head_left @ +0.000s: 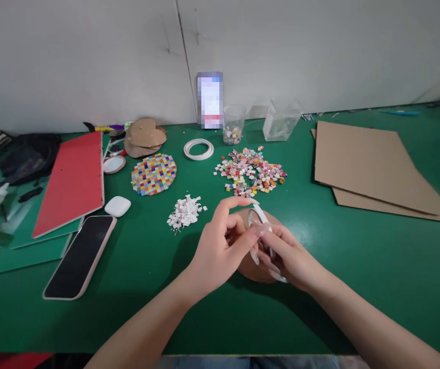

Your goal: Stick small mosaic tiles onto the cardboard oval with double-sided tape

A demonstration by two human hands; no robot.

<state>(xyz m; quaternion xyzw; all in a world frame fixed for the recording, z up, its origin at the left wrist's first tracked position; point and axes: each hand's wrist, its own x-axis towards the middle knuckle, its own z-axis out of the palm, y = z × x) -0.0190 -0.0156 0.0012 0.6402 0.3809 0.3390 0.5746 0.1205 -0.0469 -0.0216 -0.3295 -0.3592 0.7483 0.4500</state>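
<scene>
Both hands meet in front of me over a round piece of brown cardboard. My right hand grips a narrow roll of white tape, held tilted, with its ring partly hidden by the fingers. My left hand is closed at the same roll, its thumb and fingers pinching a white strip of the tape. Just beyond the hands lies a loose pile of multicoloured mosaic tiles. To the left is a heap of small white paper scraps.
A second tape roll lies behind, beside a mosaic-covered disc. A clear cup, a plastic box and a propped-up phone stand by the wall. Cardboard sheets lie right; a black-screened phone and red board left.
</scene>
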